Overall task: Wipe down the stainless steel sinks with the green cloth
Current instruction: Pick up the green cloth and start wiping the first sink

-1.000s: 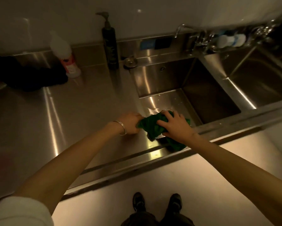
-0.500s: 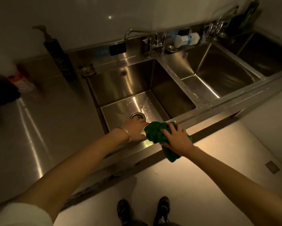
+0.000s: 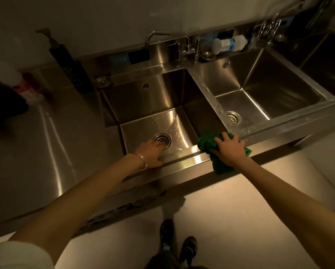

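Both my arms reach forward, bare to the elbow, toward the front rim of the sink. My left hand rests on that rim, palm down, its fingers dipping over the edge, a bangle round the wrist. My right hand lies further right along the rim, fingers spread, pressing on the green cloth.
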The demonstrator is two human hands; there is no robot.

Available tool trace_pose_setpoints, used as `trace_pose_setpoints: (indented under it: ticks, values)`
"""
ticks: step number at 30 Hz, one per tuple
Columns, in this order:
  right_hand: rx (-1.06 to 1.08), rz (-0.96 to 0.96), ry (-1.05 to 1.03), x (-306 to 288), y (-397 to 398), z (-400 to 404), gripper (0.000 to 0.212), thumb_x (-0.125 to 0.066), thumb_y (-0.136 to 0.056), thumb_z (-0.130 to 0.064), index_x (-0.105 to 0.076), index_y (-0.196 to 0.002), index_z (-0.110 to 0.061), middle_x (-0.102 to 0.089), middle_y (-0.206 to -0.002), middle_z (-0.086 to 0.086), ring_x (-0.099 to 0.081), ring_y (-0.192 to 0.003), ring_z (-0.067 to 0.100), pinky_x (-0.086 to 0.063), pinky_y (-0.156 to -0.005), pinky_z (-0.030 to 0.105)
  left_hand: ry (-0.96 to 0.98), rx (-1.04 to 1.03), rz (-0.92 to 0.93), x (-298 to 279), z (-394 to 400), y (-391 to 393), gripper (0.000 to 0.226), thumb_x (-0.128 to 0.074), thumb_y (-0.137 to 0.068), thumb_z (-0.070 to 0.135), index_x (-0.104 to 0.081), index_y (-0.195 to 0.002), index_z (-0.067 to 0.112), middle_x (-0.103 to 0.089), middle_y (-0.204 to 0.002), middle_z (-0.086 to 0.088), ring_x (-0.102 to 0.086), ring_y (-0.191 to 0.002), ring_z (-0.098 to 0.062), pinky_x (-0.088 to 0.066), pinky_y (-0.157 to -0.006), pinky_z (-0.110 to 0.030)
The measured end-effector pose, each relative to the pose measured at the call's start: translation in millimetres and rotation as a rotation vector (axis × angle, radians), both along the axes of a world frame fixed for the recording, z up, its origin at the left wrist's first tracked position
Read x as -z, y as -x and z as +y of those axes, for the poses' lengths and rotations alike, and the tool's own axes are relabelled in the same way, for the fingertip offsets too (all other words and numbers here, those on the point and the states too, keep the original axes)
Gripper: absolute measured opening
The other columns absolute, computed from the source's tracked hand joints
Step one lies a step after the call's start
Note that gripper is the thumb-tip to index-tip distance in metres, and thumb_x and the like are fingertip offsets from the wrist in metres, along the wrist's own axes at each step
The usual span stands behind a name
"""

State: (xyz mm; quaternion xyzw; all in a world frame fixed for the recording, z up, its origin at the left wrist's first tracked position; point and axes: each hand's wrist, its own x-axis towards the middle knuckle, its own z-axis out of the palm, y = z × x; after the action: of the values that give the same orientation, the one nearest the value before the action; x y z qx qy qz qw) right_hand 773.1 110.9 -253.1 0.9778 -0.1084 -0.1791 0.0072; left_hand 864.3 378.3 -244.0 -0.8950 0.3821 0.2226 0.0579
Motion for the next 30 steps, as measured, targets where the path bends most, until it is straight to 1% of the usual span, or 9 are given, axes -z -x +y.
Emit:
trace_pose_setpoints:
  ticks: [2,5,8,10,13,15,21,27,30]
  values:
    - [-0.051,-0.034,-0.002,4.6,-0.3,18.9,0.05,-0.039,-0.093,-0.052,-0.037,-0.136,-0.026,-0.026,-0.145,0.01,-0.026,-0.131,0.044,-0.028,-0.105,0.059,0.027,0.008,0.001,2.7,-9.8,-1.7,0.067,-0.055,-0.089,0.039,-0.026,-0.147,0.019,-0.029,-0.15,-0.005,-0.028,-0.135,-0.026,-0.031,-0.106,-0.039]
    - [-0.163,-0.06,-0.052,8.7,-1.2,44.2,0.048,-0.042,-0.094,-0.047,-0.034,-0.138,-0.029,-0.022,-0.148,0.01,-0.023,-0.132,0.043,-0.024,-0.108,0.058,0.063,0.042,0.021,5.4,-30.2,-4.1,0.07,-0.055,-0.088,0.043,-0.025,-0.147,0.02,-0.03,-0.149,-0.005,-0.027,-0.136,-0.027,-0.029,-0.108,-0.04]
    - [-0.201,-0.051,-0.053,12.4,-3.1,43.7,0.047,-0.042,-0.095,-0.042,-0.032,-0.139,-0.031,-0.021,-0.148,0.01,-0.024,-0.131,0.041,-0.028,-0.107,0.056,0.128,0.072,0.02,5.6,-50.8,-10.9,0.068,-0.054,-0.088,0.047,-0.028,-0.146,0.021,-0.035,-0.146,-0.005,-0.03,-0.134,-0.026,-0.03,-0.109,-0.04]
    - [-0.141,-0.054,-0.03,13.8,-3.7,23.5,0.046,-0.042,-0.095,-0.043,-0.032,-0.139,-0.031,-0.023,-0.147,0.009,-0.027,-0.13,0.04,-0.03,-0.106,0.054,0.128,0.107,0.001,5.0,-62.0,-18.9,0.069,-0.055,-0.088,0.045,-0.027,-0.146,0.02,-0.034,-0.147,-0.005,-0.03,-0.133,-0.026,-0.03,-0.108,-0.039]
    - [0.065,-0.065,0.009,11.1,-2.2,-23.9,0.047,-0.044,-0.094,-0.044,-0.034,-0.137,-0.03,-0.025,-0.145,0.009,-0.027,-0.131,0.038,-0.03,-0.106,0.053,0.1,0.151,-0.016,7.0,-73.1,-31.8,0.07,-0.054,-0.089,0.043,-0.023,-0.147,0.019,-0.028,-0.15,-0.006,-0.025,-0.137,-0.027,-0.025,-0.11,-0.04]
    - [0.129,-0.045,0.048,10.1,-1.7,-47.6,0.05,-0.045,-0.093,-0.045,-0.033,-0.138,-0.03,-0.025,-0.146,0.009,-0.026,-0.131,0.036,-0.031,-0.107,0.052,0.105,0.188,-0.021,9.4,-80.5,-40.3,0.069,-0.053,-0.089,0.043,-0.023,-0.147,0.02,-0.028,-0.151,-0.006,-0.024,-0.138,-0.027,-0.025,-0.11,-0.041]
    - [0.106,-0.051,0.076,14.0,-17.8,-58.3,0.051,-0.048,-0.092,-0.043,-0.032,-0.138,-0.028,-0.024,-0.148,0.007,-0.03,-0.13,0.035,-0.032,-0.105,0.05,0.105,0.256,-0.031,14.8,-114.0,-64.9,0.07,-0.053,-0.089,0.044,-0.023,-0.147,0.018,-0.029,-0.15,-0.006,-0.026,-0.137,-0.026,-0.027,-0.109,-0.04]
    - [0.023,-0.065,0.049,19.7,-56.0,-72.2,0.046,-0.042,-0.096,-0.036,-0.03,-0.14,-0.027,-0.018,-0.151,0.008,-0.032,-0.127,0.039,-0.031,-0.102,0.05,0.132,0.248,-0.04,15.5,-150.0,-91.1,0.071,-0.052,-0.09,0.045,-0.022,-0.148,0.018,-0.029,-0.149,-0.005,-0.027,-0.135,-0.025,-0.028,-0.108,-0.037]
    - [-0.036,-0.08,0.004,21.9,-91.8,-82.6,0.045,-0.04,-0.097,-0.033,-0.03,-0.14,-0.025,-0.017,-0.152,0.009,-0.031,-0.128,0.04,-0.031,-0.102,0.052,0.099,0.194,-0.04,15.6,-163.4,-112.5,0.073,-0.053,-0.089,0.046,-0.021,-0.149,0.019,-0.028,-0.15,-0.004,-0.027,-0.136,-0.026,-0.028,-0.107,-0.038]
